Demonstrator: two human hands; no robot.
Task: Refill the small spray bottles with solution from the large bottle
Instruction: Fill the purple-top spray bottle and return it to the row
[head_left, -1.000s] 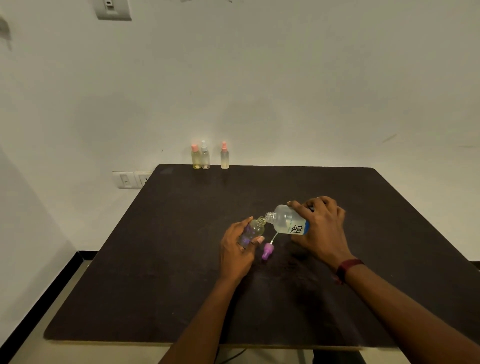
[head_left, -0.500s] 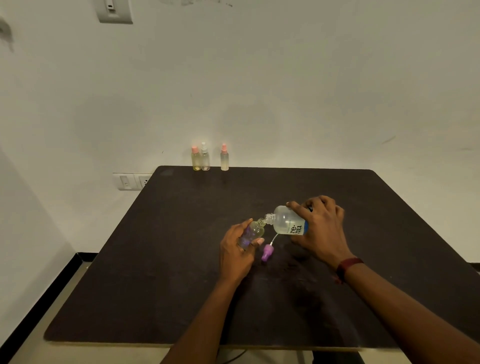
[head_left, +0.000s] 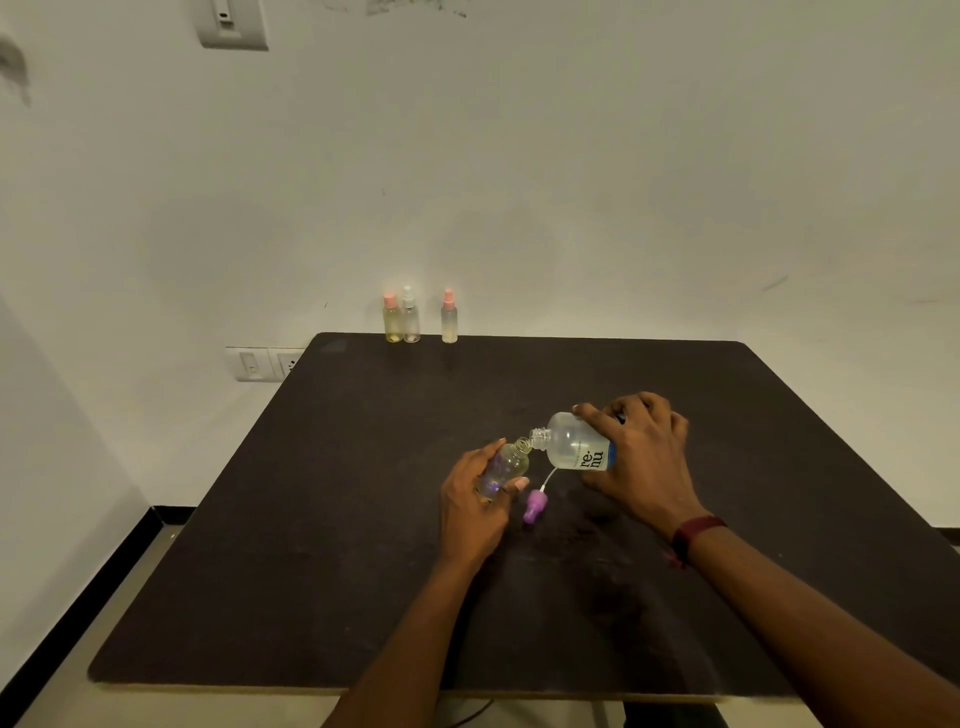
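Pretty much dead centre of the frame, the small spray bottle (head_left: 506, 465) is gripped by the left hand (head_left: 475, 512). Fingers and thumb are curled round its body, and its open neck is tipped up toward the right of the frame. The large bottle (head_left: 576, 449) is held by the right hand (head_left: 641, 462), fingers wrapped over its fat end. It's laid nearly on its side, long axis running from the right down to the left, so its neck meets the small bottle's threaded mouth. They're basically touching mouth to mouth, but whether liquid is flowing can't be made out.

Everything hinges on that line-up: the large neck sits just up and right of the small mouth. Any extra tilt would probably have to come from the right wrist, or a spill on the dark table (head_left: 363, 519) seems likely.

The purple spray cap (head_left: 535, 505), dip tube attached, is lying just below the two necks, nearer the left thumb, so it'd likely be grabbed from that side. A row of capped small bottles (head_left: 410, 325) is parked at the table's far edge, upper middle of the frame, well apart from both hands.
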